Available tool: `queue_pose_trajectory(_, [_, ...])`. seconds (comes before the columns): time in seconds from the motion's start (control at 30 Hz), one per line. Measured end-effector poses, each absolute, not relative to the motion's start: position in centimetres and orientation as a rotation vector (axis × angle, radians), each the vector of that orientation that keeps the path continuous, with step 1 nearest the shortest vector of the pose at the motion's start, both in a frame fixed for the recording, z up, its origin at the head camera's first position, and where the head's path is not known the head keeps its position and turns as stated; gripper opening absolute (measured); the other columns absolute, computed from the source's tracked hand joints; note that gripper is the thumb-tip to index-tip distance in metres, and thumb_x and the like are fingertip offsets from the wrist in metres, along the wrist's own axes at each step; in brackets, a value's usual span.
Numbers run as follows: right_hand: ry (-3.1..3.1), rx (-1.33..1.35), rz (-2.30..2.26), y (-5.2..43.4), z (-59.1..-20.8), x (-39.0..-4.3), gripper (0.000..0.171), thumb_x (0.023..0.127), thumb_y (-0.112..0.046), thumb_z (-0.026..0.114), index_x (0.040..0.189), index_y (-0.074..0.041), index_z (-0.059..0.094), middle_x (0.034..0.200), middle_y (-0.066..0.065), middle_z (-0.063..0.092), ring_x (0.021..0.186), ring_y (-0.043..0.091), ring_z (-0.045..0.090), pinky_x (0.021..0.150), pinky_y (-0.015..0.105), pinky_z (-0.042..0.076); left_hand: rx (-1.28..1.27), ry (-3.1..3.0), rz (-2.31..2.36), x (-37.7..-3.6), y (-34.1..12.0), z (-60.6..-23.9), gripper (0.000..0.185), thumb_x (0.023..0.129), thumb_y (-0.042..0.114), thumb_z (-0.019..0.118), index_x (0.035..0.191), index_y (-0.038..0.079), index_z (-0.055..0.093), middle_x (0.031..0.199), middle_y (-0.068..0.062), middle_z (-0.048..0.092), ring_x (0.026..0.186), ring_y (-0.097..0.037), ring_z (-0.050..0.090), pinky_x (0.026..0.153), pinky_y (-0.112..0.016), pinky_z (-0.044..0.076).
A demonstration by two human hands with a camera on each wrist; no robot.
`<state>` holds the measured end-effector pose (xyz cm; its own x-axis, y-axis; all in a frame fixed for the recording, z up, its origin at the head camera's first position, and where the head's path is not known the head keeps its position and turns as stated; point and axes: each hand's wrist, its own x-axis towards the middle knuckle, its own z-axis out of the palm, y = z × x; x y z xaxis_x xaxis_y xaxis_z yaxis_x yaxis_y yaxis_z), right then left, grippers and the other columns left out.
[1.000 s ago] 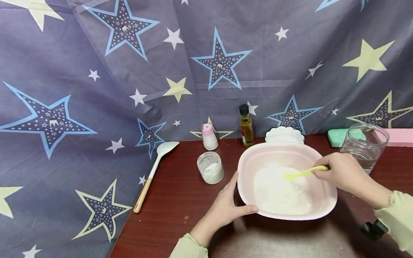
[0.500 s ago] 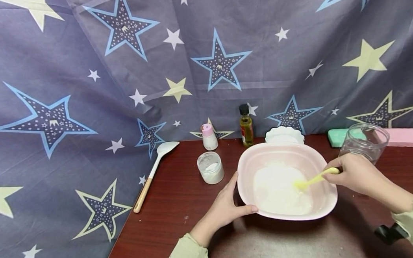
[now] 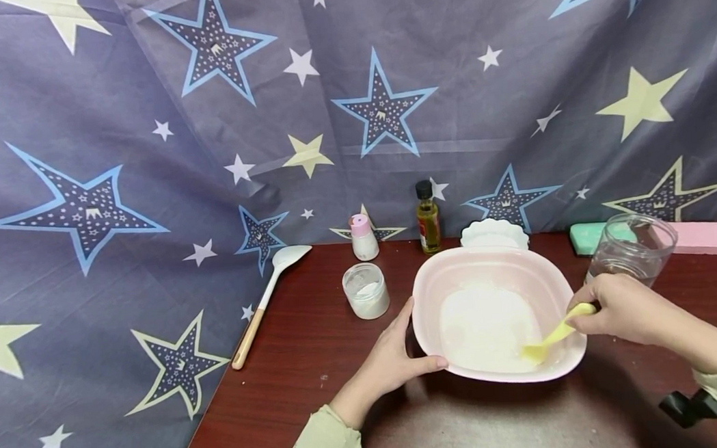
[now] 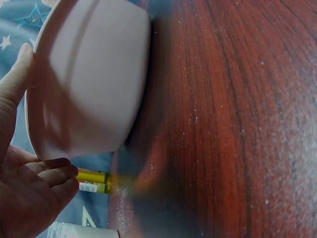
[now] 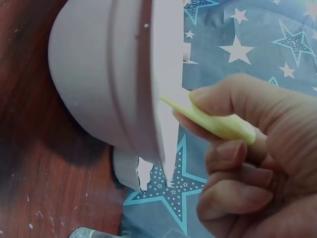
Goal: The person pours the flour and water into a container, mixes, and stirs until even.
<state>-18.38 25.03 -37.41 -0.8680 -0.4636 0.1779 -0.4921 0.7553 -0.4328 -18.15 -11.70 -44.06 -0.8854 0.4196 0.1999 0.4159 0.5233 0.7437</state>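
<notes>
Table (image 3: pixel 293 365): dark red wood grain, semi-gloss, dusted with white specks. Bowl (image 3: pixel 490 260): pink plastic, smooth, satin sheen. Spoon (image 3: pixel 553 336) — yellow plastic, matt. Jar (image 3: pixel 628 248) — clear, glossy. Backdrop (image 3: pixel 143 127): creased cloth, matt.

- Just beyond the right hand (image 3: pixel 622 307), which pinches the yellow spatula (image 3: pixel 553 337), the glass jar (image 3: pixel 628 252) blocks the way back.
- Left of the left hand (image 3: pixel 394 359), on the pink bowl (image 3: pixel 490 264) rim, bare table (image 3: pixel 295 392) lies open.
- Ahead of that hand stands the small white pot (image 3: pixel 366 291).
- Behind the bowl, oil bottle (image 3: pixel 427 220) and scalloped dish (image 3: pixel 493 233) crowd the passage.
</notes>
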Motion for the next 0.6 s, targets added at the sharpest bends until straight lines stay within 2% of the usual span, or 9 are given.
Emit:
queue_pose_trajectory(0.13, [-2.877,0.854,0.734,24.8,-37.5,-18.4,0.012,0.073,-0.015,0.082,0.072,-0.024,0.074,0.059,-0.021,0.045,0.060,-0.003,0.034,0.050,0.020,0.033,0.743,2.739,1.331,-18.2,-11.7,-44.1,0.111,0.072,0.040,0.086,0.156,0.009,0.021,0.158,-0.006,0.029,0.140,-0.018,0.032,0.112,-0.043,0.031])
queue_pose_trajectory(0.6, [-2.894,0.917,0.930,22.3,-38.1,-18.7,0.005,0.080,-0.015,0.079,0.077,-0.019,0.077,0.072,-0.018,0.066,0.061,-0.004,0.049,0.052,0.021,0.044,0.735,2.738,1.335,-18.2,-11.8,-44.2,0.110,0.072,0.040,0.086,0.156,0.009,0.022,0.157,-0.004,0.030,0.140,-0.017,0.033,0.112,-0.042,0.031])
